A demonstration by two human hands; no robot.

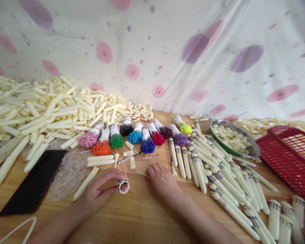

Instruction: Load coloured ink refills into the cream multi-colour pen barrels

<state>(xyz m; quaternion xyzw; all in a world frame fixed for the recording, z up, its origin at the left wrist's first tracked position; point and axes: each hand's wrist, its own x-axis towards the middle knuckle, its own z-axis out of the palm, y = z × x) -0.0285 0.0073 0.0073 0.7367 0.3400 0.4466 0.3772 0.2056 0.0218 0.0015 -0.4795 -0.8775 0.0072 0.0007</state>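
Note:
My left hand (99,190) pinches a short cream pen tip piece (123,186) with coloured refill ends showing in its round opening. My right hand (161,178) rests on the wooden table (132,217), fingers curled over a thin refill (141,173); whether it grips it I cannot tell. Beyond the hands lie bundles of coloured refills: pink (90,138), orange (102,145), green (116,139), black (127,128), blue (147,142), red (156,135), purple (178,136), yellow (184,127). Loose refills (147,157) and small cream parts (132,163) lie just ahead.
A large heap of cream pen barrels (48,108) fills the left. Assembled multicolour pens (226,183) spread to the right. A metal bowl of small parts (231,137) and a red basket (292,156) stand at right. A black phone (34,183) lies left. Flowered cloth (167,51) hangs behind.

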